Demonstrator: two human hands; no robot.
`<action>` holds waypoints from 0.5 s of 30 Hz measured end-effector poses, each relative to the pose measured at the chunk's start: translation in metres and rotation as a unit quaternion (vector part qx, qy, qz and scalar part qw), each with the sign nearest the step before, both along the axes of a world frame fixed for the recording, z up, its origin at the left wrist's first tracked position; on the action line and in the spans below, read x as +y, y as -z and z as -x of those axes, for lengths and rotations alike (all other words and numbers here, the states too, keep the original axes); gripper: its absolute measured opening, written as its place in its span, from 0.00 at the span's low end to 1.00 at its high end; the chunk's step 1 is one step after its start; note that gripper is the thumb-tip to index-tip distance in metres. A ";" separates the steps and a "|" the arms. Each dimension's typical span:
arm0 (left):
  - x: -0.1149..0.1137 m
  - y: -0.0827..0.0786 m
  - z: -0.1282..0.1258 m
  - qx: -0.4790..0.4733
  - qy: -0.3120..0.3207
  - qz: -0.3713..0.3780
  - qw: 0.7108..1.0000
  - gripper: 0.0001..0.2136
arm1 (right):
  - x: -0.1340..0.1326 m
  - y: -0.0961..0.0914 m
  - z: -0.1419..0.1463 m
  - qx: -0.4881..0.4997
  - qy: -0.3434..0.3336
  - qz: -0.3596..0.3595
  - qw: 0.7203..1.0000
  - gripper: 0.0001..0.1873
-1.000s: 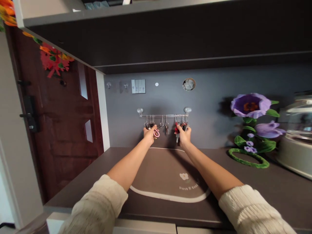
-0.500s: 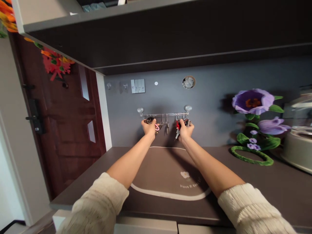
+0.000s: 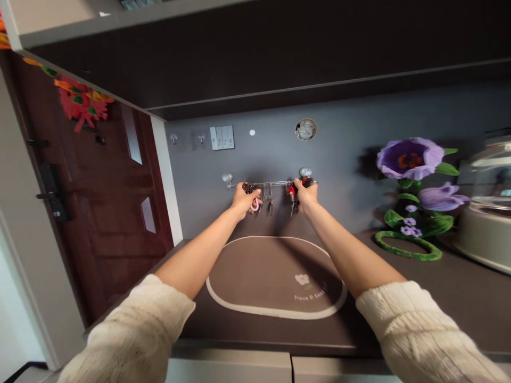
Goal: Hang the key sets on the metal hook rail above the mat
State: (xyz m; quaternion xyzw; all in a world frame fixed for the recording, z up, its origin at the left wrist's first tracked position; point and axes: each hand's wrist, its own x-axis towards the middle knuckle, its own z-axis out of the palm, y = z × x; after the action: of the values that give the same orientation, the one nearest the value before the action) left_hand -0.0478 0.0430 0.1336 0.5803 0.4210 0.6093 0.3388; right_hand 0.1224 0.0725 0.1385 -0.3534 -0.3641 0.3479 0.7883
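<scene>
A thin clear rail (image 3: 279,184) with hanging keys runs across the grey back wall, near two clear suction mounts (image 3: 227,177). My left hand (image 3: 241,201) is closed around its left part, against a dark key bunch with a pink ring (image 3: 254,204). Closed at the right part is my right hand (image 3: 307,197), beside red and black key fobs (image 3: 291,190). Fingers hide much of both bunches. Between the hands, a small bunch of keys (image 3: 271,204) dangles from the rail. The rail's right end shows beyond my right hand, past the right mount (image 3: 305,172).
Below lies an oval brown mat (image 3: 255,290) on the dark counter (image 3: 223,335). A deep shelf (image 3: 255,58) overhangs the wall. Purple fabric flowers (image 3: 411,159) and a domed appliance (image 3: 489,213) stand at right. A dark red door (image 3: 120,223) is at left.
Both hands have risen to rail height, thumbs now at the rail. The rail's right end has shifted outward past its mount. The view has tilted slightly.
</scene>
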 end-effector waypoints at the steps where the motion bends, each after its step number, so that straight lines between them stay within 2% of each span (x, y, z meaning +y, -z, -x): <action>1: -0.003 0.004 0.002 0.016 0.014 0.005 1.000 0.24 | 0.000 -0.004 -0.001 -0.019 -0.008 -0.010 1.000 0.20; 5: -0.013 0.022 0.014 0.063 0.072 0.027 0.995 0.27 | -0.010 -0.021 -0.002 -0.082 -0.059 -0.050 0.994 0.17; 8: -0.021 0.039 0.027 0.081 0.102 0.035 0.991 0.28 | -0.025 -0.023 -0.004 -0.144 -0.128 -0.043 0.980 0.11; 11: -0.030 0.058 0.042 0.122 0.124 0.046 0.984 0.30 | -0.040 -0.010 -0.012 -0.231 -0.175 0.003 0.957 0.13; 13: -0.035 0.070 0.052 0.177 0.134 0.068 0.973 0.29 | -0.048 0.007 -0.019 -0.308 -0.177 0.034 0.934 0.16; 15: -0.039 0.081 0.061 0.232 0.130 0.067 0.962 0.28 | -0.055 0.026 -0.026 -0.400 -0.177 0.075 0.896 0.19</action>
State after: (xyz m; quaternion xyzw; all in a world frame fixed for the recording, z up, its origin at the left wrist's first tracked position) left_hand -0.1091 0.0040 0.0523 0.7318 0.4485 0.3786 0.3463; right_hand 0.1488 0.0174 0.1128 -0.4501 -0.6781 0.3373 0.4731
